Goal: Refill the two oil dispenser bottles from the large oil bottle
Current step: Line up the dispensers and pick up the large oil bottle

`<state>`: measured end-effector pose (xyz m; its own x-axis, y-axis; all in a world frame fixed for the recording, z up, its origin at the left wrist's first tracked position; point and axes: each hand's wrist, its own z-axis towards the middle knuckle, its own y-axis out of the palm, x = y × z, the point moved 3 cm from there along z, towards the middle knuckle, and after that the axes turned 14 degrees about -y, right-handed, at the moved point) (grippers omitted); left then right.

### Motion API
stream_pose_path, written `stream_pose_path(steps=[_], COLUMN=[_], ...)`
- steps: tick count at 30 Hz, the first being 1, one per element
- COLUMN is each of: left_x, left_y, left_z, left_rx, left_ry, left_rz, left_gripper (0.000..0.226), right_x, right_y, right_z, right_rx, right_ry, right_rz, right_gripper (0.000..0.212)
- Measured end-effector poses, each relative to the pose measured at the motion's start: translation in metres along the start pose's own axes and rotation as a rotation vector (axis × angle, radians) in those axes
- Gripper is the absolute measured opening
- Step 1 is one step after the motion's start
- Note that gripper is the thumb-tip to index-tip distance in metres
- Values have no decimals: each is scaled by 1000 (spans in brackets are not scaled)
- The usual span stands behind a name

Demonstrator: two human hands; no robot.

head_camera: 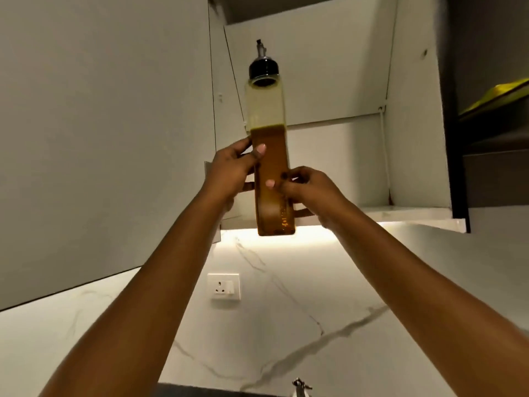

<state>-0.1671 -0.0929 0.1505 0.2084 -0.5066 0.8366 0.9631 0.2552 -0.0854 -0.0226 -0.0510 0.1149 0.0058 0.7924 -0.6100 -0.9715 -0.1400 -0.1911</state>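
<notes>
The left hand (232,170) and right hand (310,191) both grip the tall, square, black-capped clear-glass dispenser bottle (266,110), partly full of amber oil and upright before the open white wall cabinet (337,90). The bottle's raised markings are unreadable.

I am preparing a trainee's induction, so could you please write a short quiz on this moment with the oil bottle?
1. True or false: only the left hand holds the dispenser bottle.
2. The bottle's cap is: A white, B black, C red.
3. Fill in: the oil surface lies ____ both hands' grips.
Key: 1 false, the right hand holds it too; 2 B; 3 above.
</notes>
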Motion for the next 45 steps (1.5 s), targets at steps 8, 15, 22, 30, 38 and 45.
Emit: stream_pose_path(steps=[8,15,22,30,38,45], left_x=[-36,-43,-61,-84,-106,-110], left_y=[7,6,14,7,16,6], left_z=[59,85,98,93,80,116], left_rx=[18,13,8,61,103,169], left_ry=[-155,-120,-131,-189,-267,-489], left_rz=[-45,-102,-107,-106,94,119], left_gripper=[44,47,48,40,39,31], right_x=[41,50,70,71,75,98], right_y=[9,7,8,6,3,24], right_z=[59,87,87,77,69,93], right_rx=[53,23,40,-55,-94,-133], right_ry=[140,98,136,101,151,227], right_rz=[63,10,4,-99,-78,1], right_gripper=[61,63,60,62,42,47])
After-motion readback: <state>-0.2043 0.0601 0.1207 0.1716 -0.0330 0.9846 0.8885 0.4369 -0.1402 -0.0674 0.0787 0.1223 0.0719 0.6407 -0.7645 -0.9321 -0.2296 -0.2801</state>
